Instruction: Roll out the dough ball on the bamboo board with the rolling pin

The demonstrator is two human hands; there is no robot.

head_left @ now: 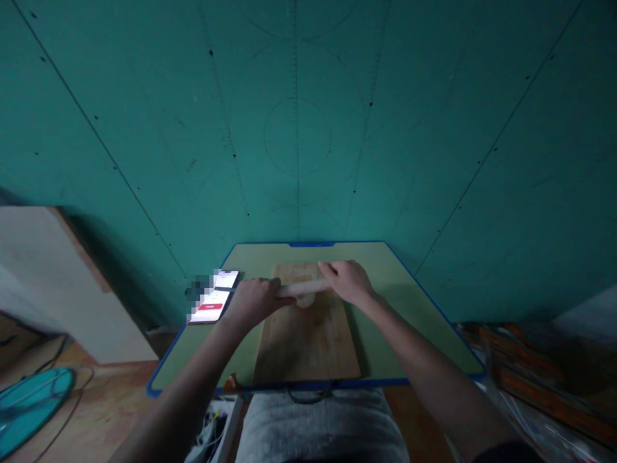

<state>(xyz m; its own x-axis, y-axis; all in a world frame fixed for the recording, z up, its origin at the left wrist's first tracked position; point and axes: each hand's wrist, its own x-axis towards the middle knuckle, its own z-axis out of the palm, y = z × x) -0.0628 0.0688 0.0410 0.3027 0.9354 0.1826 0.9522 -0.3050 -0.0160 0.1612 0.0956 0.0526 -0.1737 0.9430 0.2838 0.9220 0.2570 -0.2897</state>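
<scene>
A pale rolling pin (304,287) lies crosswise over a small piece of dough (305,301), which shows just below it. Wrapped round the pin's left end is my left hand (258,299), its fingers closed. At the other end my right hand (348,280) grips the pin, thumb pointing inward. Under the dough is a wooden cutting board (308,350), its surface worn and stained. The pin hides the far part of the dough.
The board rests on a small pale-green table (405,334) with a blue rim. A lit phone (212,305) lies at its left edge. Behind rises a green wall (308,141). A white panel (72,283) leans at left, and a teal round object (36,405) is on the floor.
</scene>
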